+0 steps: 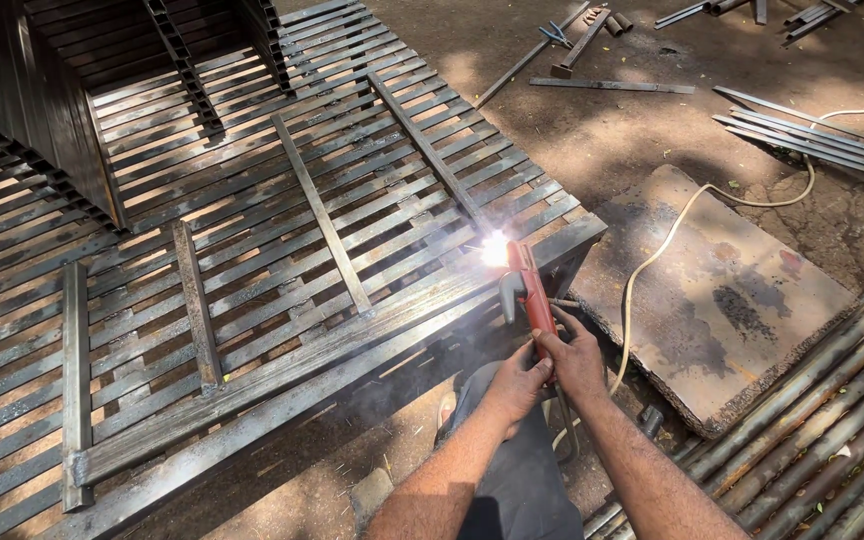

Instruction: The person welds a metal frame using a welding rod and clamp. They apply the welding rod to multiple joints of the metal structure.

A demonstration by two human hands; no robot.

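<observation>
1. Red-handled metal electrode holder (530, 295): clenched in right hand (577, 362), left hand (515, 385) wrapped alongside it.
2. Bright welding arc (495, 249): at holder's tip, on grey slatted steel gate frame (282, 300).
3. Pale cable (652, 260): right of holder, crossing flat stone slab (732, 300).

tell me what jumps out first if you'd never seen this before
The bright white welding spark on the near edge of the big metal grate catches the eye first. Just below it, both hands, left hand and right hand, grip a red welding holder. A pale cable trails right across a flat stone slab.
</observation>
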